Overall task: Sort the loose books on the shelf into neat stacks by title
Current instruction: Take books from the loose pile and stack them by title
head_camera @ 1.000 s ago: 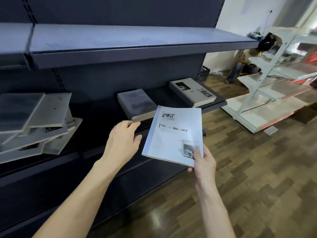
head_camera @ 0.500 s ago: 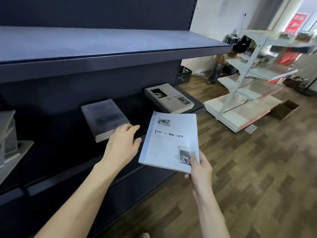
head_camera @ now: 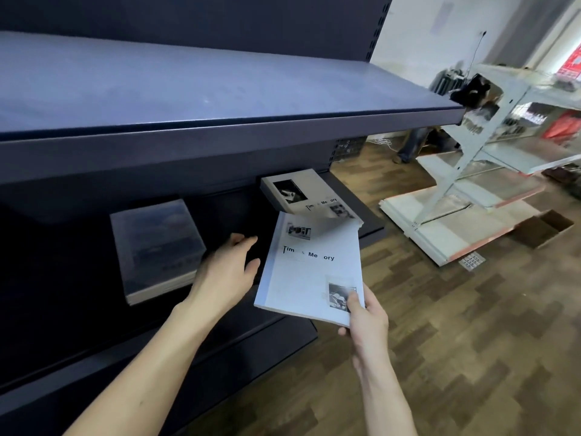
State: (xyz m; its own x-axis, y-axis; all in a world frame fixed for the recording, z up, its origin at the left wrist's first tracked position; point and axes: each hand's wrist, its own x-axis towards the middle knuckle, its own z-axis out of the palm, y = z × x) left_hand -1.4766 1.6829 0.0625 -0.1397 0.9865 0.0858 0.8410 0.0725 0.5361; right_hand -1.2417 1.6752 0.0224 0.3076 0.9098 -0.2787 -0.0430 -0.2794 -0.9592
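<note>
We pinch the book [head_camera: 309, 269] at its lower-right corner with the right hand [head_camera: 364, 319], mid-frame, near the matching stack [head_camera: 309, 196]. Thin, light, floppy; better supported under the spine. Left hand [head_camera: 224, 275] relaxed, holding nothing.

Both bare forearms reach up and forward from the bottom edge — the left from the lower left, the right from lower centre. The left hand [head_camera: 224, 272] is held out palm down with its back to the camera, its fingers [head_camera: 242, 239] loosely extended and close together, the thumb spread a little to the right, gripping nothing. The right hand [head_camera: 366, 316] is angled upward at the wrist and pinches the near right corner of a book [head_camera: 309, 272] — thumb on top, the other fingers curled underneath.
</note>
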